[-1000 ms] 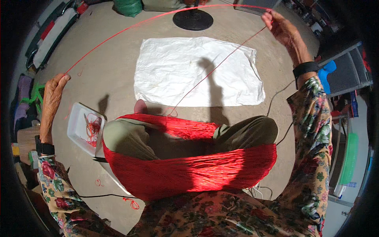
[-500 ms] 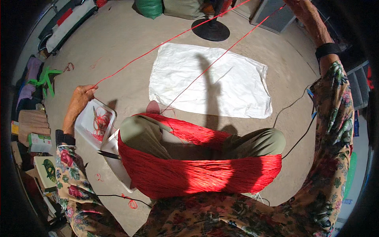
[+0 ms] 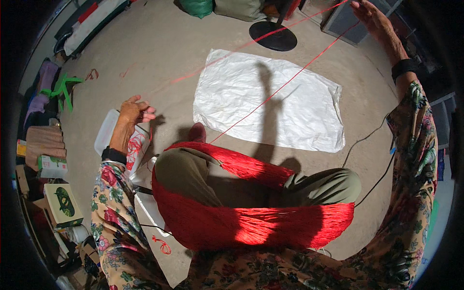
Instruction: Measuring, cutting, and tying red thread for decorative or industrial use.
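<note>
A big skein of red yarn (image 3: 270, 227) is stretched around my two bent knees. From its far side a single taut strand (image 3: 290, 79) rises to my right hand (image 3: 376, 21), which is raised at the upper right with the yarn at its fingers; their grip is partly cut off by the top edge. A second strand (image 3: 256, 39) slants from there down to the left and fades into a blur above my left hand (image 3: 134, 111). That hand has its fingers apart over a white plastic tray (image 3: 107, 128) with tangled red yarn (image 3: 137, 147) in it.
Beyond my knees a white woven sheet (image 3: 270, 104) lies on the concrete floor. A round black stand base (image 3: 273, 36) and stuffed sacks (image 3: 237, 9) are at the back. Boxes (image 3: 63, 205) line the left side, and a dark cable (image 3: 365, 137) runs along the right.
My left hand has moved right and opened its fingers; the strand it pinched has come away and is blurred. The right hand stays raised, now more fully in view.
</note>
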Action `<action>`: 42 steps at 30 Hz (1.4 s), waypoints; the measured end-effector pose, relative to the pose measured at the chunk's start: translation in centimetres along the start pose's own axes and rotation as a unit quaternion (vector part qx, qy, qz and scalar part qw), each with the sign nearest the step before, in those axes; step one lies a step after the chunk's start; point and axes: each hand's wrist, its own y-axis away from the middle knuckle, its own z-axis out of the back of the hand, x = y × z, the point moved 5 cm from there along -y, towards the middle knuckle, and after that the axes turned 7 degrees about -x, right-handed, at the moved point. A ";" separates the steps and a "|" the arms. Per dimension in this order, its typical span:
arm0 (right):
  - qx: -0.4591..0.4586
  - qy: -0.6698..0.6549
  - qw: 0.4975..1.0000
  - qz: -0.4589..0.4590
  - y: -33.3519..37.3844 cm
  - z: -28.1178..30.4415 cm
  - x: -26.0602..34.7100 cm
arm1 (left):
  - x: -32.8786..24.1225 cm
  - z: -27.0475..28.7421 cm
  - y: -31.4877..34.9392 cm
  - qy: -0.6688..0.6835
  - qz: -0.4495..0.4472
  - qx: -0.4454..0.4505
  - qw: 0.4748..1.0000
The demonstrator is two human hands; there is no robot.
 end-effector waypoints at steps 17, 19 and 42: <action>0.273 0.136 0.951 0.051 5.0 -18.7 -10.5 | -10.5 -15.5 7.7 0.020 -0.207 0.344 0.916; 0.275 0.179 0.944 0.014 7.7 -23.3 -12.1 | -10.2 -18.2 7.2 0.066 -0.203 0.322 0.923; 0.254 0.213 0.897 -0.292 33.8 -33.0 -35.3 | -7.7 -15.5 4.3 0.172 -0.120 0.148 0.966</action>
